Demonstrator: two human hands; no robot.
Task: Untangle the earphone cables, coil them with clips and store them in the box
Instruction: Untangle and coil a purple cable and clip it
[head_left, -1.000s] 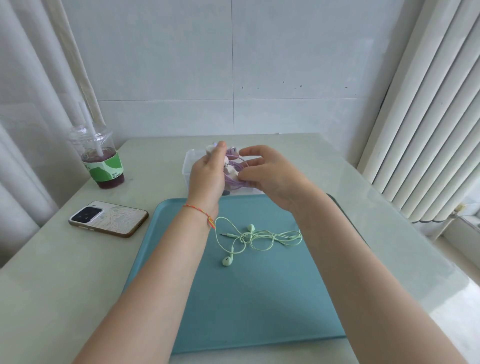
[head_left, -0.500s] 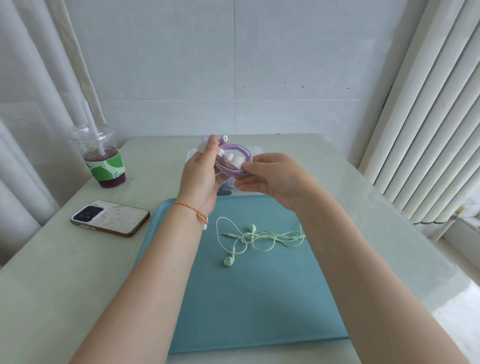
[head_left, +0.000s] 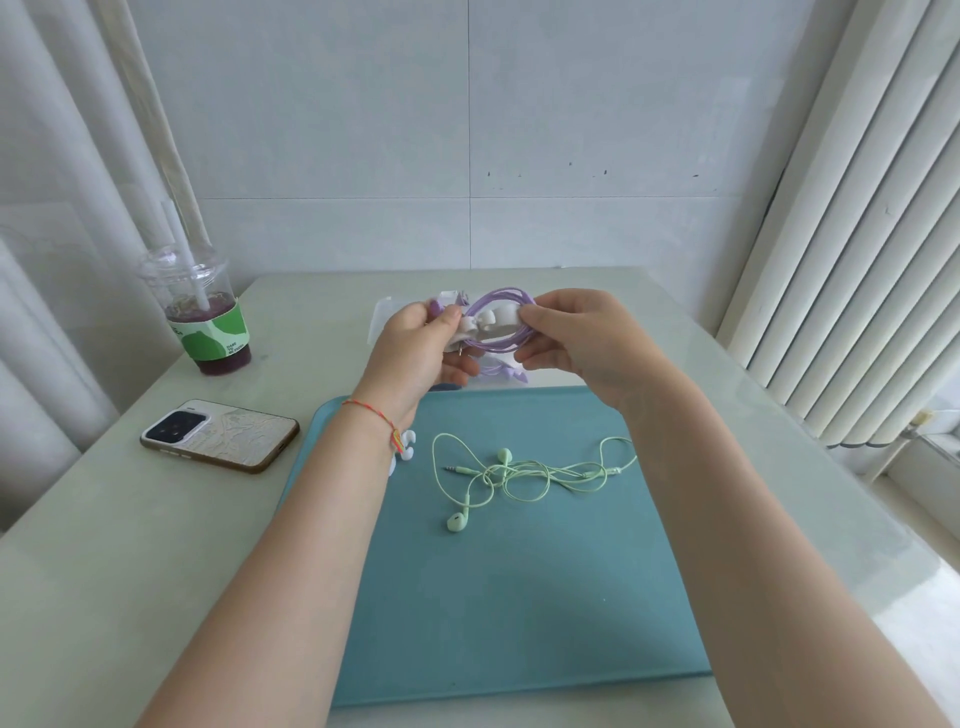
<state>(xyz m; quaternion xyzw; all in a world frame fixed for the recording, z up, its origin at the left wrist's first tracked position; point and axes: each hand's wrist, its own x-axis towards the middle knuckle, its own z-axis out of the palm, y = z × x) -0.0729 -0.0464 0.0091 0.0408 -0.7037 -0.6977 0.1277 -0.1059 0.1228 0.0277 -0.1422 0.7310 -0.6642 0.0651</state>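
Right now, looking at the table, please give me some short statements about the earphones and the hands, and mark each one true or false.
1. Both hands hold the purple earphone coil above the table. True: the left hand and the right hand pinch it at its two ends.
2. The green earphones are already coiled with a clip. False: they lie loose and tangled on the teal tray.
3. A white clip sits across the purple coil. True.
4. The phone lies on the tray. False: it lies on the table, left of the tray.
5. The drink cup has tipped over. False: it stands upright.
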